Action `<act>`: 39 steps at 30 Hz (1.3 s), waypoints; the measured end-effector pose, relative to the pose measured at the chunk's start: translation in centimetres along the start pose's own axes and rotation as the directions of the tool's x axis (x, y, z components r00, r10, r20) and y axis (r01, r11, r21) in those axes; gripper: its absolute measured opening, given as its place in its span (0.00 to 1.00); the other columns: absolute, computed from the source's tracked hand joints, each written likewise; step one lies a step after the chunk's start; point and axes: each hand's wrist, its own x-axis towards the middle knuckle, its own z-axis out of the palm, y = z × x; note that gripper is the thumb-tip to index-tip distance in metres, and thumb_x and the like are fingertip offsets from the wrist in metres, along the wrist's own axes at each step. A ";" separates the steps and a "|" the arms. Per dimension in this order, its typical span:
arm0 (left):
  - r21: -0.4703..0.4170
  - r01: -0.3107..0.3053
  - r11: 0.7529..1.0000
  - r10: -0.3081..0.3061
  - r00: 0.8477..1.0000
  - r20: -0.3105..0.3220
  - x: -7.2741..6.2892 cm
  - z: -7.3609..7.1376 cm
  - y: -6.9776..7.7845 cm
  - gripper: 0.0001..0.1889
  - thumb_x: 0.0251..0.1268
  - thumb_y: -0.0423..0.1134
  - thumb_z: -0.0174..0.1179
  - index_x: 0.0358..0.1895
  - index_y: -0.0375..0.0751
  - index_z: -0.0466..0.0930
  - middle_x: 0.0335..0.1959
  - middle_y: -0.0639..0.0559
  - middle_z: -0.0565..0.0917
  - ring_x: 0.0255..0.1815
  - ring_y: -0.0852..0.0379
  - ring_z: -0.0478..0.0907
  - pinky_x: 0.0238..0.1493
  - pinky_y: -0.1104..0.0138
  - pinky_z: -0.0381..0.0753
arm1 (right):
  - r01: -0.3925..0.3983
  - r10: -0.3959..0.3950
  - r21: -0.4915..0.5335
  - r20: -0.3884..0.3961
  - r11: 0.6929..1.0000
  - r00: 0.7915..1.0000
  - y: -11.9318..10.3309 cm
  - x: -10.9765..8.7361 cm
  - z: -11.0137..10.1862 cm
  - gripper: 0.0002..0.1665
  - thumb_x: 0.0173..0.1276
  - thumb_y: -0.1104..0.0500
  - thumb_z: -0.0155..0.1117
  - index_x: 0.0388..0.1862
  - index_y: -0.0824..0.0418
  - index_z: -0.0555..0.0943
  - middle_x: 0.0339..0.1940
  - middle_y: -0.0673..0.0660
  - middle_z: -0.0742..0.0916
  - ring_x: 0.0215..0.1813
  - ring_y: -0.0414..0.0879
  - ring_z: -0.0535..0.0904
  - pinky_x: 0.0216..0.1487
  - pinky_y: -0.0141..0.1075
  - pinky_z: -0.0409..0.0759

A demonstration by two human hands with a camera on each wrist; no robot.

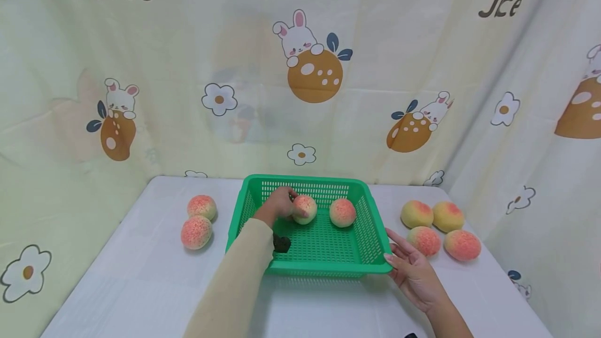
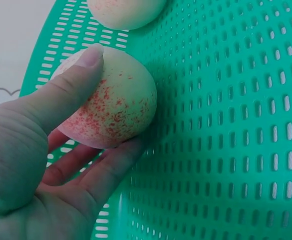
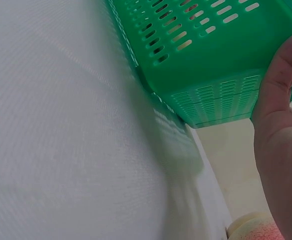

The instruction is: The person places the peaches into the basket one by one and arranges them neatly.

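Observation:
A green plastic basket (image 1: 324, 267) with slotted walls stands on the table. Inside it, my left hand (image 1: 280, 203) holds a pink-and-cream peach (image 1: 305, 209), the thumb on one side and the fingers beneath and behind, as the left wrist view shows (image 2: 113, 100). Whether this peach touches the basket floor, I cannot tell. Another peach (image 1: 343, 213) lies to its right in the basket. At the basket's right front corner, my right hand (image 1: 413, 270) grips the rim, with the thumb over the edge in the right wrist view.
Two peaches (image 1: 196, 232) lie touching on the table left of the basket. On the right sits a group of several fruits, two yellower ones (image 1: 416, 214) behind two pinker ones (image 1: 462, 245). A printed curtain (image 1: 244, 134) hangs behind the white table (image 1: 122, 286).

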 end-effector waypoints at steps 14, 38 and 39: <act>0.040 -0.002 0.999 0.002 1.000 -0.013 -0.8 0.1 0.2 0.32 0.48 0.40 0.82 0.58 0.39 0.77 0.50 0.43 0.82 0.41 0.49 0.79 0.47 0.57 0.85 | -0.004 0.003 -0.022 -0.008 1.000 1.000 0.0 0.0 0.0 0.40 0.77 0.70 0.55 0.83 0.52 0.58 0.52 0.48 0.81 0.50 0.38 0.86 0.52 0.32 0.87; 0.076 -0.036 0.996 0.036 0.999 0.009 -1.5 -0.7 0.3 0.31 0.54 0.39 0.79 0.61 0.39 0.77 0.53 0.42 0.81 0.43 0.50 0.80 0.47 0.57 0.85 | 0.006 -0.006 -0.020 -0.021 1.000 1.000 0.0 0.0 0.1 0.37 0.77 0.69 0.56 0.81 0.49 0.64 0.51 0.48 0.83 0.50 0.38 0.86 0.53 0.32 0.87; 0.074 -0.036 0.997 0.036 0.999 0.011 -1.6 -0.8 0.4 0.31 0.54 0.38 0.79 0.61 0.38 0.77 0.53 0.42 0.82 0.42 0.49 0.80 0.46 0.57 0.85 | 0.005 -0.005 -0.019 -0.021 1.000 1.000 -0.1 0.0 0.1 0.37 0.77 0.69 0.56 0.81 0.49 0.64 0.51 0.48 0.83 0.50 0.38 0.86 0.53 0.32 0.87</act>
